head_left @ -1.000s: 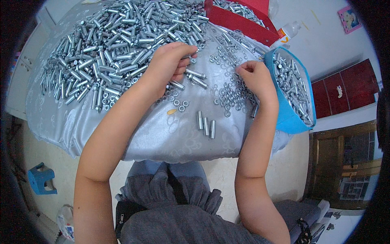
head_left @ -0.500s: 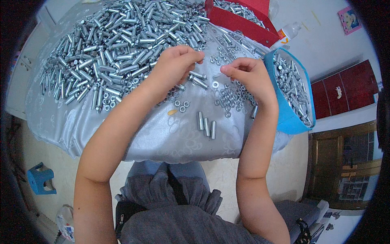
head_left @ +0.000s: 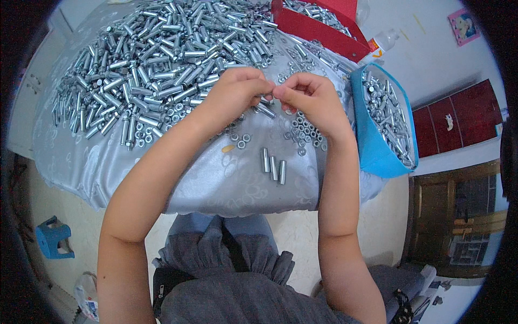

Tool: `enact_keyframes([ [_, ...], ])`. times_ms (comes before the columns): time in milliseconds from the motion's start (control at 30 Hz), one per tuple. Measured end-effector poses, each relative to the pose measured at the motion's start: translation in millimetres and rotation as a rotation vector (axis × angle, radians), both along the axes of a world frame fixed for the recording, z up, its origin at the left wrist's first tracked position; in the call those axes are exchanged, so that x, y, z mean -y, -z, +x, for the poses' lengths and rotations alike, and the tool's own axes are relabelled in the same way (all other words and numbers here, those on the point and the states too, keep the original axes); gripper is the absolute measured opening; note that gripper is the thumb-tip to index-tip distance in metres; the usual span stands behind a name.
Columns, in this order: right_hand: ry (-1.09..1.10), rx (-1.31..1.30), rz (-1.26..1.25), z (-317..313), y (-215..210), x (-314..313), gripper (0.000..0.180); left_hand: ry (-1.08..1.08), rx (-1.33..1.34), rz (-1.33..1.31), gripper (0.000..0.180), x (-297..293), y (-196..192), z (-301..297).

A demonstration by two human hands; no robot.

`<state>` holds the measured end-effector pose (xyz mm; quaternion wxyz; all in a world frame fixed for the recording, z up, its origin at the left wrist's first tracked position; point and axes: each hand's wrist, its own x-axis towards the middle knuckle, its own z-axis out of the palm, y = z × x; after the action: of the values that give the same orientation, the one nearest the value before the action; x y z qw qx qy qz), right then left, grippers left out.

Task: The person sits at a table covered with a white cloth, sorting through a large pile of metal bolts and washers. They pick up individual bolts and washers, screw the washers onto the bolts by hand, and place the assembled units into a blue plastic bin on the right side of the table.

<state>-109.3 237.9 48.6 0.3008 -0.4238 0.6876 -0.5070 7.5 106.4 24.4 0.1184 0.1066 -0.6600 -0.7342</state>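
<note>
Over silver cloth (head_left: 226, 183) between red box (head_left: 318, 27) and blue bin (head_left: 372, 146), both hands' grips pinch something unseen.

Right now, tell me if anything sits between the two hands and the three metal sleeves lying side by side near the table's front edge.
Nothing visible does. The left hand and right hand meet fingertip to fingertip above the silvery cloth. The three metal sleeves lie apart from them, nearer the person, with only scattered loose nuts on the cloth between.
</note>
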Motion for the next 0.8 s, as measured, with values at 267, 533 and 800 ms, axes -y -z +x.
enact_keyframes([
  [267, -0.059, 0.083, -0.143, 4.3, -1.0, 3.3, 0.013, -0.040, -0.012, 0.075, 0.019, -5.1, -4.4, 2.4],
  [533, 0.033, -0.060, -0.160, 13.1, 1.5, 8.0, 0.013, -0.128, 0.083, 0.165, 0.024, -6.2, -5.4, 1.7],
  [800, 0.107, -0.056, -0.172, 18.8, 6.1, 12.8, 0.016, -0.062, 0.105, 0.331, 0.024, -7.2, -9.1, 3.0],
])
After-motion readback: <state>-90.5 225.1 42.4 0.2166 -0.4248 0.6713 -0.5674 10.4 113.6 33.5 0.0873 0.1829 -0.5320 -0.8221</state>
